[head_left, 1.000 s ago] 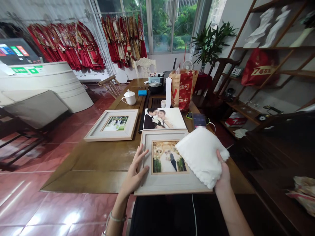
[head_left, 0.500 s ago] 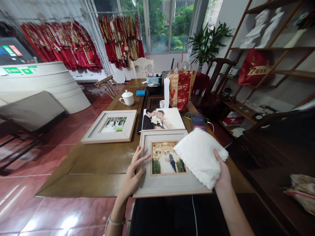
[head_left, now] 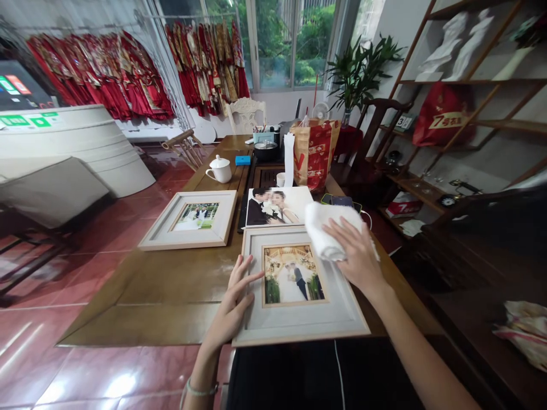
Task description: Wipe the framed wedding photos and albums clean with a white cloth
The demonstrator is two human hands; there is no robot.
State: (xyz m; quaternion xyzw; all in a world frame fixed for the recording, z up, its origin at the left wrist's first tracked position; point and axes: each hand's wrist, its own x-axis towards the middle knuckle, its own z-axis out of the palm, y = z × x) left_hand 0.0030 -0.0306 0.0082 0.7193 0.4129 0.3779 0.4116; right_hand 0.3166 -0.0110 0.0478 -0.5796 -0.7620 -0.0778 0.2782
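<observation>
A framed wedding photo (head_left: 294, 319) lies face up at the table's near edge. My left hand (head_left: 237, 299) rests on its left side with the fingers spread. In my right hand (head_left: 356, 259) is a white cloth (head_left: 318, 228), bunched under the fingers at the frame's upper right corner. The cloth covers that corner and part of an unframed wedding print (head_left: 273, 208) lying just beyond. Off to the left, a second framed photo (head_left: 199, 219) lies flat on the table.
Farther back on the wooden table (head_left: 171, 285) stand a white lidded cup (head_left: 220, 169), a small blue box (head_left: 243, 160), a black pan (head_left: 265, 151) and a red-and-brown paper bag (head_left: 314, 154). A phone (head_left: 342, 201) with a cable lies at the right edge. Shelves (head_left: 444, 82) rise on the right.
My right hand has turned palm down and moved up and left. The cloth, which hung spread over the frame's right side, is now bunched at the upper right corner. My left hand stays put.
</observation>
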